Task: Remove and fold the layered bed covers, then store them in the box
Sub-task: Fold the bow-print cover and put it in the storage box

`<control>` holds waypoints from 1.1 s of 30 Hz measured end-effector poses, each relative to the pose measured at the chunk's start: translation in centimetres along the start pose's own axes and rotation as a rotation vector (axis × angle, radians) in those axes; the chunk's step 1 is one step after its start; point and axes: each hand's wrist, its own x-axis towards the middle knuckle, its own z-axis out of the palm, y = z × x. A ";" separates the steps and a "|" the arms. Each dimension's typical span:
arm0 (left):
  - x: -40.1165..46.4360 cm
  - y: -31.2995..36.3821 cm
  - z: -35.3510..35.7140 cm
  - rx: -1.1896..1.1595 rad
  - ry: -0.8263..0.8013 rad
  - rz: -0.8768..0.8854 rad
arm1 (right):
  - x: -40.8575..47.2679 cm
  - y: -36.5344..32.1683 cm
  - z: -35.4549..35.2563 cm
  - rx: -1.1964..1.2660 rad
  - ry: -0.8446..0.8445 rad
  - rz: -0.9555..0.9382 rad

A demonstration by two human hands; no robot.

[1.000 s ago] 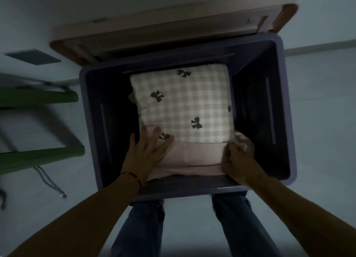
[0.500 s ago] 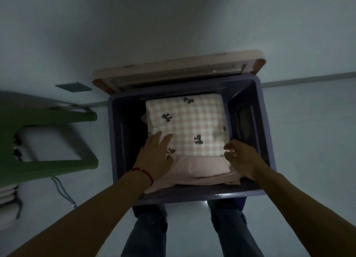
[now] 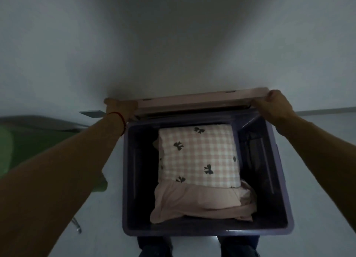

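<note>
1. Two hands have left the covers since a second ago: then they pressed down on the folded stack, now my left hand (image 3: 121, 108) and right hand (image 3: 273, 105) sit well apart at the far corners of the lid (image 3: 194, 100), each curled around its edge.
2. That tells me the packing is done and closing is the step in hand; I judge the task nearly finished, with only the lid to bring over the box (image 3: 210, 232).
3. One box, dark purple, open on the floor between my legs (image 3: 154, 246) and the wall (image 3: 173, 35).
4. One lid, pale, standing behind the box's far rim against the wall.
5. Two covers in the box: a checked cover (image 3: 198, 156) with small bows on top, and a plain pink cover (image 3: 192, 202) beneath it, its near edge spilling out loosely. The light is dim, so there may be a further layer under the pink one that I cannot make out.
6. One green chair (image 3: 38, 141), or so it seems, on the left, near the box but apart from it.
7. One red band (image 3: 120, 120) on my left wrist.
</note>
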 end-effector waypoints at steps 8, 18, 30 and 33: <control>0.9 -1.4 -1.3 0.155 -0.141 -0.048 | 1.2 -0.7 -0.2 0.216 -0.040 0.125; -0.7 -2.3 -3.8 -0.191 -0.064 -0.101 | -0.6 -0.8 -2.4 0.280 0.054 0.053; -6.4 -1.9 -9.7 -0.274 0.130 0.119 | -8.8 -4.1 -8.3 0.157 0.369 -0.107; -8.8 -1.4 -11.0 -0.291 0.108 0.129 | -11.0 -4.8 -9.6 0.192 0.471 -0.101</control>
